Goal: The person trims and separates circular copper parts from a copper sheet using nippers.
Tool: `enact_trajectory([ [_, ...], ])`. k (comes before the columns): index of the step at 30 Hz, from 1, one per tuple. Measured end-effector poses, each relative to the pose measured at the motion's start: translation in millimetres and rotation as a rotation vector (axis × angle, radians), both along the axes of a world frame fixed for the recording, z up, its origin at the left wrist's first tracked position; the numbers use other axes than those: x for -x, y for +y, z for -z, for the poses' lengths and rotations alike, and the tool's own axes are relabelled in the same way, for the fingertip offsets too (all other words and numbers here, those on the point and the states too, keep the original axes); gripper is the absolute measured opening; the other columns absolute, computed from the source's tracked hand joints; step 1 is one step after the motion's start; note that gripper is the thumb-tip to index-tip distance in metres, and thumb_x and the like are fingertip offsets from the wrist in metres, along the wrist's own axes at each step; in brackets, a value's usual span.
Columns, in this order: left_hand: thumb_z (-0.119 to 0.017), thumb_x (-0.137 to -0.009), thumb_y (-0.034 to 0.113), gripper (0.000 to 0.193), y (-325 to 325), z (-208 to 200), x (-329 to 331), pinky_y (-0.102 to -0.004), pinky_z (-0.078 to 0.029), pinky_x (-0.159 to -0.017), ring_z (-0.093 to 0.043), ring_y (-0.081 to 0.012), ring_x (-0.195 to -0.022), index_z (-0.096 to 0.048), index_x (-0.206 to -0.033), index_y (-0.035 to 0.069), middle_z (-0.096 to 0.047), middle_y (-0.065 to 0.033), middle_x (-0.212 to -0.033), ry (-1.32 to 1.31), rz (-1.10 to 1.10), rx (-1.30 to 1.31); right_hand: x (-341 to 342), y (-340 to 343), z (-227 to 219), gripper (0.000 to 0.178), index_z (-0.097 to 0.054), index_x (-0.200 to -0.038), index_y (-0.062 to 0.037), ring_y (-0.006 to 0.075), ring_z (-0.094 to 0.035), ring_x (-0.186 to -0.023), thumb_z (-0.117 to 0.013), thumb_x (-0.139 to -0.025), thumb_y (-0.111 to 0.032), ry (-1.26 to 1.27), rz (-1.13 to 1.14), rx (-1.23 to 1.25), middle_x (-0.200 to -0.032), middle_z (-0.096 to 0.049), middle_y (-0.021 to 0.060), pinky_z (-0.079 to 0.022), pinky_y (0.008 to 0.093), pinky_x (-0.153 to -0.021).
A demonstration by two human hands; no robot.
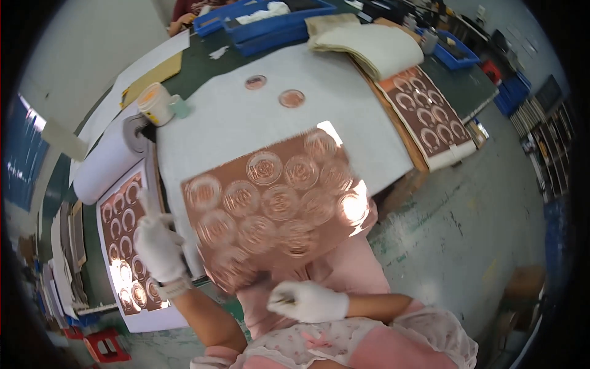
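"Where's the copper sheet (270, 206)?"
"Over the near edge of the bench (200, 71), probably for close reach."
"Grip?"
"Left hand (158, 249) looks released; right hand (309, 301) curls, contents unclear."

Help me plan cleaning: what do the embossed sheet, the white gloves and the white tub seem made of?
The embossed sheet looks like shiny coppery metal, given its bright glare; actual copper is unconfirmed. The white gloves seem matt cloth, without shine. The white tub is probably smooth plastic, by its even round wall.
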State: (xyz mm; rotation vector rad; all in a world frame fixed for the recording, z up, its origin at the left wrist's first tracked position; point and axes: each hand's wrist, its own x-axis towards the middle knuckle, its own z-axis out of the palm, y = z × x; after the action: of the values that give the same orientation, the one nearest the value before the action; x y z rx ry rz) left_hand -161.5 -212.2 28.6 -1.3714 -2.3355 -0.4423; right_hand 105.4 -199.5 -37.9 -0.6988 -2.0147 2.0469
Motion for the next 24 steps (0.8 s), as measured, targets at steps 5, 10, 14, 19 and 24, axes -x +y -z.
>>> enact_trajectory([
  [5,-0.050,-0.086,0.022,0.026,1,-47,-68,-0.0205,-0.031,-0.035,-0.039,-0.0067,-0.037,-0.061,-0.071,0.003,-0.049,-0.0012,-0.055,-0.746,-0.175,-0.553,-1,11,-1,0.025,-0.055,-0.090,-0.0027,0.0164,-0.058,-0.064,-0.055,-0.084,-0.027,-0.039,-0.235,0.041,-0.071,-0.060,0.0060,-0.046,0.0310,-0.057],
  [10,-0.045,-0.089,0.043,0.051,-33,-25,-111,-0.0222,-0.045,-0.042,-0.056,-0.0121,-0.044,-0.063,-0.069,-0.001,-0.064,-0.0121,-0.064,-1.446,-0.105,0.404,-75,55,1,0.020,-0.059,-0.084,-0.0012,0.0087,-0.056,-0.067,-0.065,-0.079,-0.019,-0.183,-0.074,0.521,-0.077,-0.061,0.0030,-0.045,0.0226,-0.059],
  [14,-0.038,-0.092,0.042,0.049,-25,44,-128,-0.0234,-0.046,-0.044,-0.058,-0.0134,-0.050,-0.058,-0.092,-0.003,-0.065,-0.0136,-0.075,-1.803,0.019,0.556,-121,79,15,0.024,-0.058,-0.079,-0.0015,0.0112,-0.054,-0.060,-0.062,-0.082,-0.025,-0.058,0.481,0.386,-0.066,-0.059,0.0045,-0.043,0.0246,-0.056],
  [19,-0.032,-0.095,0.034,0.048,-23,83,-138,-0.0233,-0.047,-0.043,-0.057,-0.0151,-0.049,-0.034,-0.131,0.001,-0.062,-0.0154,-0.066,-1.588,0.320,-0.057,-94,90,12,0.020,-0.059,-0.080,-0.0001,0.0113,-0.054,-0.059,-0.061,-0.083,-0.020,0.011,0.935,0.409,-0.065,-0.058,0.0053,-0.042,0.0254,-0.057],
  [24,-0.035,-0.095,0.031,0.047,-27,59,-142,-0.0234,-0.046,-0.042,-0.054,-0.0157,-0.043,-0.034,-0.131,0.001,-0.061,-0.0146,-0.060,-1.560,0.022,-0.202,-86,82,17,0.020,-0.059,-0.081,0.0004,0.0102,-0.053,-0.060,-0.061,-0.083,-0.019,-0.039,0.886,0.395,-0.066,-0.058,0.0048,-0.042,0.0251,-0.058],
])
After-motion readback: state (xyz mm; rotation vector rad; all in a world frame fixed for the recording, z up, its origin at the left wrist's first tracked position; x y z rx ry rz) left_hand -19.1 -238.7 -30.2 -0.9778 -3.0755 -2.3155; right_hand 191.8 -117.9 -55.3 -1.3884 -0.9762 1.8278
